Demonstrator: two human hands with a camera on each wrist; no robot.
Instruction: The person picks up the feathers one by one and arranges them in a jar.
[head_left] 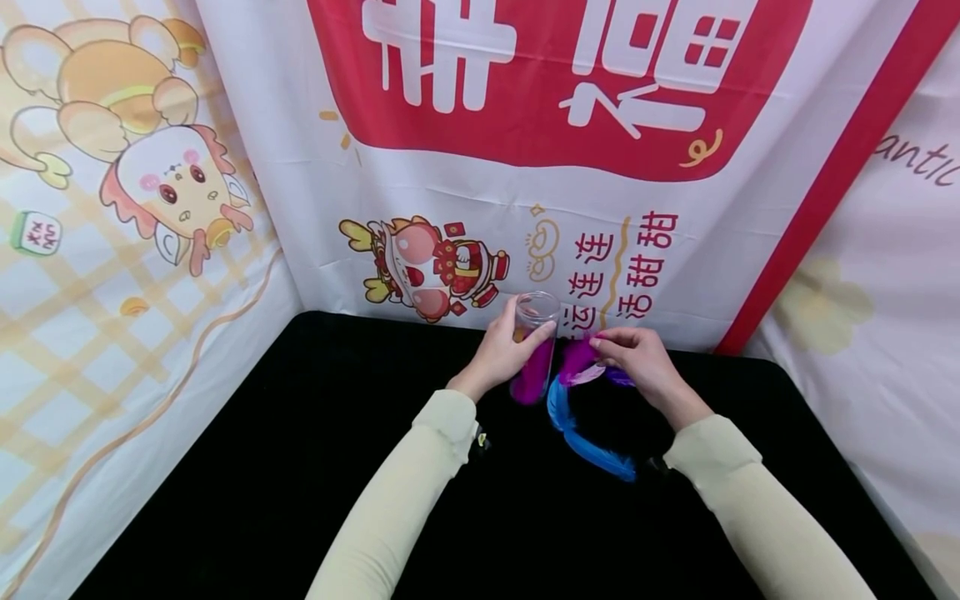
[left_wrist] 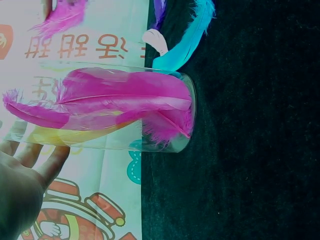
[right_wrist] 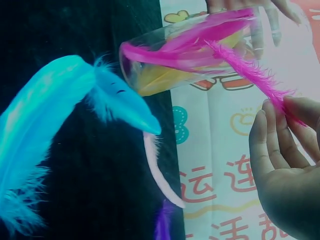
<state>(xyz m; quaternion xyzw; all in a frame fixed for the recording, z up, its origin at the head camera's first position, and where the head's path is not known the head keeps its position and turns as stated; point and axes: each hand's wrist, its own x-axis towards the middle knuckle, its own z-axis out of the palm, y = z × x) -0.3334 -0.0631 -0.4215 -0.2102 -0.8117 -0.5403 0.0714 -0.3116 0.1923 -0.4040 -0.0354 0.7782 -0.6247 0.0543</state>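
Observation:
My left hand [head_left: 497,352] grips a clear cylindrical jar [head_left: 537,307] near its upper end, thumb and fingers around its wall. Inside lie magenta feathers [left_wrist: 120,95] and a yellow feather [left_wrist: 80,135]. To the right of the jar, my right hand [head_left: 641,358] pinches another magenta feather [right_wrist: 245,70] by one end between thumb and fingers. In the head view that feather hangs beside the jar, outside it. Just below it on the table are a pale pink feather [head_left: 587,376] and a purple feather [head_left: 620,377], partly hidden.
Two blue feathers, an upper blue feather [head_left: 557,403] and a lower blue feather [head_left: 600,454], lie on the black tabletop [head_left: 360,467] between the forearms. A printed cloth backdrop [head_left: 300,192] rises right behind the table, close to the jar.

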